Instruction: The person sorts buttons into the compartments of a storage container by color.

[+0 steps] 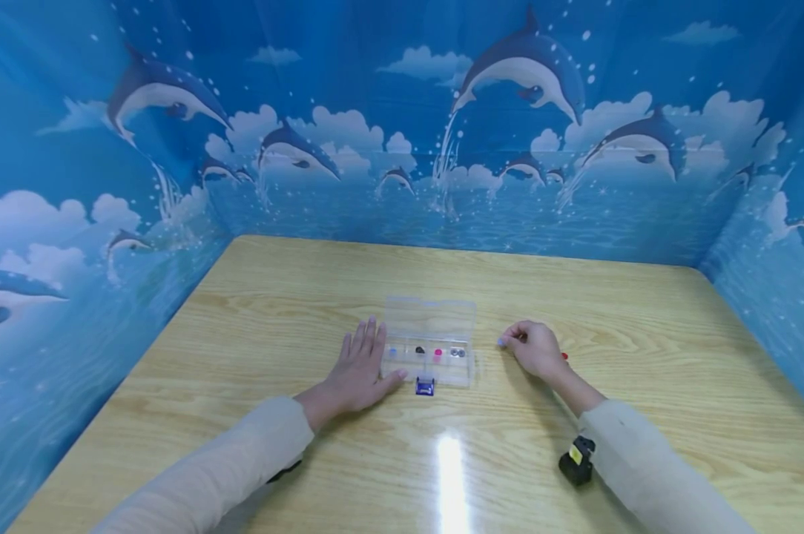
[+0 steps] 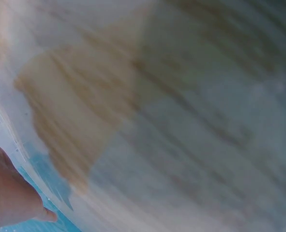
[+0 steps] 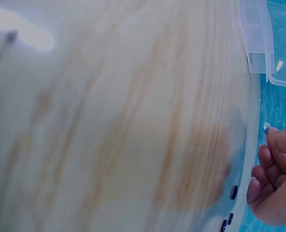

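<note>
A clear plastic compartment box [image 1: 432, 380] lies on the table with its transparent lid [image 1: 431, 317] raised at the back. Its compartments hold small pieces: light blue, a black piece [image 1: 420, 349], a pink piece [image 1: 438, 352] and grey round pieces [image 1: 457, 353]. My left hand [image 1: 360, 374] rests flat along the box's left side, fingers straight, thumb at its front-left corner. To the right of the box, my right hand [image 1: 534, 348] pinches a small light-blue disc [image 3: 266, 127] between thumb and index finger. The other right fingers are curled.
A purple-blue clip-like piece [image 1: 425, 386] is at the box's front edge. Just beyond my right wrist shows a small red piece [image 1: 565, 357]. Several small dark pieces [image 3: 234, 192] lie near the right hand. Dolphin-print curtains [image 1: 375, 200] enclose the wooden table [image 1: 308, 274].
</note>
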A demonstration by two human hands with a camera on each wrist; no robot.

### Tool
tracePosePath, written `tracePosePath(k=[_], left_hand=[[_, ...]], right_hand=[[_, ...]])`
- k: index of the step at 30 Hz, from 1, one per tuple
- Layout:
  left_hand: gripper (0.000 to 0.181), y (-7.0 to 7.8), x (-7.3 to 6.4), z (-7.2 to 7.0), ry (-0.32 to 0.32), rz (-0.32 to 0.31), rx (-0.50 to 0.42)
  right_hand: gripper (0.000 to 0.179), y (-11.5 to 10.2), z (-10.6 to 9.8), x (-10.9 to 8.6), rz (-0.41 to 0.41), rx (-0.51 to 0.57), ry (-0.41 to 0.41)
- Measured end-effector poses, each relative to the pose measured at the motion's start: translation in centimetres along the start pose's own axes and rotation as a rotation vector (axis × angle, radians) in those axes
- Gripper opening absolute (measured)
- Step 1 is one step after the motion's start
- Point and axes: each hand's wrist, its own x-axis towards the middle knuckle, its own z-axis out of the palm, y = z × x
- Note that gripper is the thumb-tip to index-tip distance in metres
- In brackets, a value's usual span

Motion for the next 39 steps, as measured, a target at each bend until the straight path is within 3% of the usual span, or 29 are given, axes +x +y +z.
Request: tracePosePath(k=[23,39], left_hand=[[0.085,-0.1,0.1,0.2,0.012,0.004,0.007],[0.085,-0.1,0.1,0.2,0.009,0.003,0.007]], right_hand=[[0.014,-1.2,0.2,-0.7,0.006,0.117,0.06],[0.016,-2.1,0.1,-1.5,0.044,0.184,0.039]])
